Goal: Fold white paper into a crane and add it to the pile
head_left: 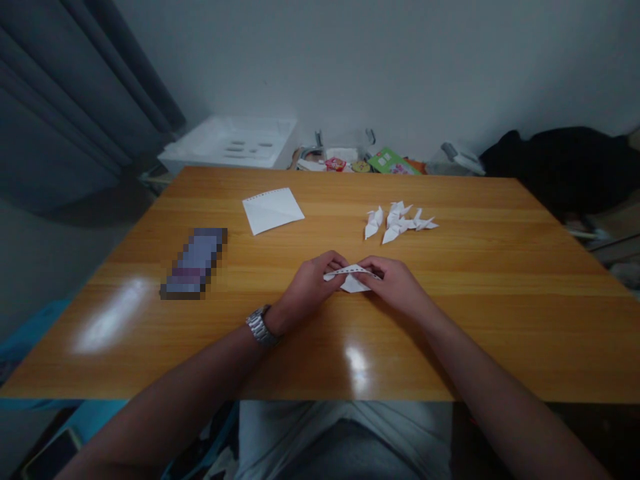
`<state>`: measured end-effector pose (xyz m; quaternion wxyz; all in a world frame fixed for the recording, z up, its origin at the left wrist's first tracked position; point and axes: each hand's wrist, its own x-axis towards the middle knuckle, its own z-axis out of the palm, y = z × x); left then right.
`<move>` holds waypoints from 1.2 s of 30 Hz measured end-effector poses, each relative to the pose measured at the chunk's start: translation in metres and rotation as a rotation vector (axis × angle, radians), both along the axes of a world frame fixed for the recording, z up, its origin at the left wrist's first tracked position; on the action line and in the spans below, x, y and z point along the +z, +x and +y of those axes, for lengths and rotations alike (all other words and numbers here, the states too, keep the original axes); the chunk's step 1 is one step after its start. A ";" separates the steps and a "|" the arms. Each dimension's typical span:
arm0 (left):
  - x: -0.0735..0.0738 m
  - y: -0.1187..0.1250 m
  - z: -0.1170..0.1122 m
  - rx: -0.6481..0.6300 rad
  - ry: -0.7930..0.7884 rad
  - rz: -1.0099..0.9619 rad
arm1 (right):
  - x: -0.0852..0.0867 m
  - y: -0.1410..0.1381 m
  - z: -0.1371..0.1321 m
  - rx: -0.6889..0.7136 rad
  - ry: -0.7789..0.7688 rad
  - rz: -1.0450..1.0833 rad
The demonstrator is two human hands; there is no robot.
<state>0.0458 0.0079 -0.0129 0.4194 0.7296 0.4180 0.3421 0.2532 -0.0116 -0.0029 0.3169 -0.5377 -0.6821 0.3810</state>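
Here at a glossy yellow-brown wooden counter [310, 360], a person's left hand [314, 283] and right hand [397, 280] pinch opposite ends of a folded, hole-edged white paper sheet [355, 285], its long axis crosswise between them.

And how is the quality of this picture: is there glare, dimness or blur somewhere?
Head view: dim light, the curtain murky; head view: two glare patches on the glossy table, one at left, one near its front edge; head view: coarse pixelation masks the flat object at left; head view: fine creases of the folded paper look soft.
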 end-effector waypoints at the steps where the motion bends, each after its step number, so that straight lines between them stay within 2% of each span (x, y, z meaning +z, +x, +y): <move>1: 0.000 0.000 0.000 -0.007 0.003 0.000 | 0.000 0.000 0.000 -0.001 -0.001 0.002; 11: 0.001 0.001 -0.002 -0.026 0.014 0.011 | 0.001 -0.001 -0.001 0.006 0.018 -0.034; 18: 0.001 -0.001 0.001 0.039 -0.016 0.018 | 0.007 0.001 -0.002 -0.008 0.052 0.033; 23: 0.002 -0.004 0.002 0.028 -0.043 -0.046 | 0.005 0.002 0.000 0.001 0.104 0.009; 30: 0.003 -0.005 0.004 -0.036 -0.147 -0.170 | 0.003 0.000 0.001 -0.036 0.071 0.091; 33: 0.004 -0.004 0.003 -0.034 -0.117 -0.175 | 0.004 -0.002 -0.001 -0.071 0.075 0.095; 36: 0.006 -0.002 0.000 0.017 -0.015 -0.078 | 0.004 -0.004 -0.002 -0.092 0.097 0.067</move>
